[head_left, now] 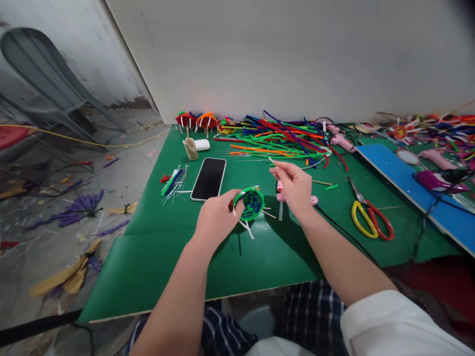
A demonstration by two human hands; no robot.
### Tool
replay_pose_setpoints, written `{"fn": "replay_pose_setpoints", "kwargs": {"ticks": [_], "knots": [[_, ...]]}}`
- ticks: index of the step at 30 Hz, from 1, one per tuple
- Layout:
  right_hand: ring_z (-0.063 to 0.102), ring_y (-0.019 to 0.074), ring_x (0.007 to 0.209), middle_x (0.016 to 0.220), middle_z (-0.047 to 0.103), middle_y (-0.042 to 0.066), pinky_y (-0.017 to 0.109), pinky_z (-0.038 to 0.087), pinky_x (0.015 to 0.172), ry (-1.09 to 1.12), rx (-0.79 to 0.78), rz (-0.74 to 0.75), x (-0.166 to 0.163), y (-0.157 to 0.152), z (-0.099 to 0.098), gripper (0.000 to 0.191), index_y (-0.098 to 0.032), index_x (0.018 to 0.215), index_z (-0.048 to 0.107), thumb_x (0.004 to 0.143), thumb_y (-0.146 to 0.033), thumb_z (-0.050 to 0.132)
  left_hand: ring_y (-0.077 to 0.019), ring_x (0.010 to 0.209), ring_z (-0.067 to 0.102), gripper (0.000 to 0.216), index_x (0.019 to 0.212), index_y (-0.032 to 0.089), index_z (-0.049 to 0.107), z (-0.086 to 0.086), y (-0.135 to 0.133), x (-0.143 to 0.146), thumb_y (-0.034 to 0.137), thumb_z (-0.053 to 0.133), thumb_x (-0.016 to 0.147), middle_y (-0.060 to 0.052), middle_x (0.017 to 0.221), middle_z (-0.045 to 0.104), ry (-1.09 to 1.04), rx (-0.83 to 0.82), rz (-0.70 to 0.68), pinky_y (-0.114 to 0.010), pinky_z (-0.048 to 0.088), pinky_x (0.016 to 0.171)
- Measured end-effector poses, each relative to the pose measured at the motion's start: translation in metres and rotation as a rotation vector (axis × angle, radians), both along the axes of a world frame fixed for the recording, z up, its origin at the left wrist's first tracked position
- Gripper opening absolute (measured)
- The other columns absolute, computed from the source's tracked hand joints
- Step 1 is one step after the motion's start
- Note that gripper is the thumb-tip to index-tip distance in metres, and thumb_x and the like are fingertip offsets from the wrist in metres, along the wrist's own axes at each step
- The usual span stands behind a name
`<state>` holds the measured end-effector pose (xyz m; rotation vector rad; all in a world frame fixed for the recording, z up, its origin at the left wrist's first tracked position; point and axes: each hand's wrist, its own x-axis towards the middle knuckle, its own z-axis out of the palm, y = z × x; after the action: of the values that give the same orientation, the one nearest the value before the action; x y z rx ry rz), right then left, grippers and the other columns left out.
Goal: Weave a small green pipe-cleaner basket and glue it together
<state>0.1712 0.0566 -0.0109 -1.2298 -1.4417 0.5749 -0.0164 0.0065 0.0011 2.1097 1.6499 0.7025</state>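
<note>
My left hand [217, 215] grips a small round piece [253, 206] coiled from green and blue pipe cleaners, its hollow side towards me. White strips [248, 228] stick out from its lower edge. Thumb and fingertips of my right hand [295, 185] are pinched on a small white strip [271, 160], raised above the table. Partly hidden under that hand lies a pink glue gun [314, 200], a clear glue stick [281, 211] showing beside it. Left of my left hand is a phone [209, 179] with a dark screen.
Pipe cleaners [274, 136] lie piled at the back of the green table [148, 277]. Two finished-looking mushroom shapes [207, 121] stand back left. Scissors [365, 217] rest at right, before a blue board [401, 173]. Cut strips [174, 183] lie left of the phone.
</note>
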Motion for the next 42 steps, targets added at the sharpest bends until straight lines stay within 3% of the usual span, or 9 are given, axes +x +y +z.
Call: {"fn": "replay_pose_setpoints", "kwargs": {"ticks": [2,4,7,10,15,20,23,29,42], "knots": [[0.057,0.0168,0.092,0.104,0.061,0.003,0.035,0.048,0.076,-0.071,0.069,0.029,0.000,0.001,-0.001,0.032,-0.027,0.111,0.053,0.079,-0.027,0.048,-0.0091,0.051,0.041,0.027,0.099,0.023,0.059,0.000,0.000,0.000,0.027,0.040,0.080,0.002,0.059,0.053,-0.002,-0.001,-0.004,-0.021,0.029,0.050],[0.053,0.0181,0.101,0.111,0.056,0.002,0.037,0.047,0.081,-0.142,0.121,0.028,0.001,0.002,-0.002,0.033,-0.030,0.112,0.053,0.079,-0.025,0.049,-0.0091,0.051,0.041,0.027,0.099,0.023,0.059,0.000,0.000,0.000,0.027,0.040,0.080,0.002,0.059,0.053,-0.002,-0.003,-0.008,-0.021,0.029,0.049],[0.053,0.0188,0.099,0.104,0.059,0.003,0.038,0.048,0.079,-0.167,0.142,-0.003,0.001,0.002,-0.001,0.025,-0.030,0.102,0.060,0.080,-0.026,0.048,-0.0092,0.051,0.041,0.027,0.098,0.022,0.059,0.000,0.000,0.000,0.027,0.040,0.080,0.001,0.059,0.053,0.007,-0.007,-0.005,-0.021,0.028,0.049],[0.055,0.0184,0.093,0.099,0.061,0.003,0.038,0.050,0.074,-0.153,0.136,-0.004,0.001,0.000,-0.001,0.028,-0.030,0.107,0.057,0.082,-0.027,0.046,-0.0093,0.050,0.041,0.027,0.098,0.022,0.059,0.000,0.000,0.000,0.027,0.040,0.080,0.001,0.060,0.053,0.017,-0.012,-0.007,-0.021,0.028,0.049],[0.057,0.0176,0.091,0.118,0.052,0.003,0.033,0.049,0.070,-0.177,0.136,-0.001,-0.001,-0.002,0.001,0.044,-0.031,0.123,0.041,0.080,-0.022,0.047,-0.0093,0.050,0.041,0.028,0.098,0.022,0.060,0.001,0.000,0.000,0.027,0.040,0.079,0.001,0.059,0.054,0.027,-0.015,-0.007,-0.021,0.028,0.048],[0.055,0.0175,0.092,0.095,0.063,0.001,0.037,0.043,0.083,-0.241,0.168,0.016,-0.002,-0.004,0.006,0.020,-0.026,0.097,0.061,0.081,-0.027,0.048,-0.0093,0.050,0.042,0.027,0.097,0.022,0.060,0.002,0.000,0.000,0.027,0.040,0.080,0.001,0.059,0.053,0.026,0.002,-0.010,-0.021,0.028,0.049],[0.056,0.0159,0.084,0.085,0.065,0.001,0.035,0.043,0.081,-0.275,0.204,0.134,-0.004,-0.007,0.008,0.014,-0.025,0.086,0.063,0.080,-0.029,0.050,-0.0095,0.050,0.041,0.026,0.096,0.022,0.060,0.001,0.000,0.000,0.028,0.040,0.079,0.002,0.059,0.053,0.031,-0.009,-0.009,-0.021,0.028,0.049],[0.054,0.0171,0.080,0.080,0.065,0.001,0.037,0.042,0.078,-0.393,0.298,0.342,-0.009,-0.011,0.008,0.014,-0.026,0.087,0.063,0.079,-0.031,0.053,-0.0104,0.051,0.043,0.027,0.096,0.023,0.059,0.001,0.000,0.000,0.028,0.039,0.079,0.001,0.059,0.053,0.069,-0.027,-0.006,-0.021,0.029,0.050],[0.054,0.0170,0.078,0.077,0.065,0.002,0.033,0.044,0.072,-0.465,0.353,0.346,-0.014,-0.013,0.006,0.013,-0.024,0.083,0.063,0.080,-0.024,0.050,-0.0103,0.049,0.042,0.024,0.093,0.023,0.059,-0.001,0.001,0.000,0.028,0.040,0.079,0.001,0.057,0.052,0.087,0.002,0.007,-0.022,0.027,0.048]]}}
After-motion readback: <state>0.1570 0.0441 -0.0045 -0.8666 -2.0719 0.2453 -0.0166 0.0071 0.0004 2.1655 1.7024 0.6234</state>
